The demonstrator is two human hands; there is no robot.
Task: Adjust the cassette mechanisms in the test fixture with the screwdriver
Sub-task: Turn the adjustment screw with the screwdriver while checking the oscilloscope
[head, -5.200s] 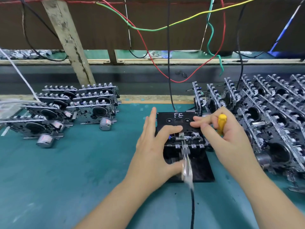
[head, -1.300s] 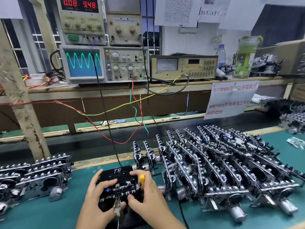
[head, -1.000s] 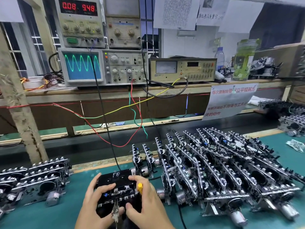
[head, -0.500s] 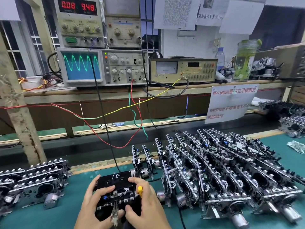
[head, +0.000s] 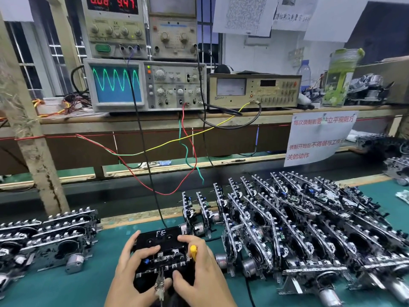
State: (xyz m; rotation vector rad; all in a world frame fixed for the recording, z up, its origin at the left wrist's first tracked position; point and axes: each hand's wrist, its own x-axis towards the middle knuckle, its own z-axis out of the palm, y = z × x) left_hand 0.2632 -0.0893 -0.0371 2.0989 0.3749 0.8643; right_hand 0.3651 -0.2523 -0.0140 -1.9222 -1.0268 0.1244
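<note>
Test fixture (head: 162, 237) reads "FE"; meter (head: 254, 90) "LW".

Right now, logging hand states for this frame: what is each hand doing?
Left hand: fingers curled round the test fixture, gripping it.
Right hand: holds the yellow screwdriver.

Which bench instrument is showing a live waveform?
The oscilloscope, left on the shelf under the red-digit supply: its blue screen shows a green sine trace.
</note>
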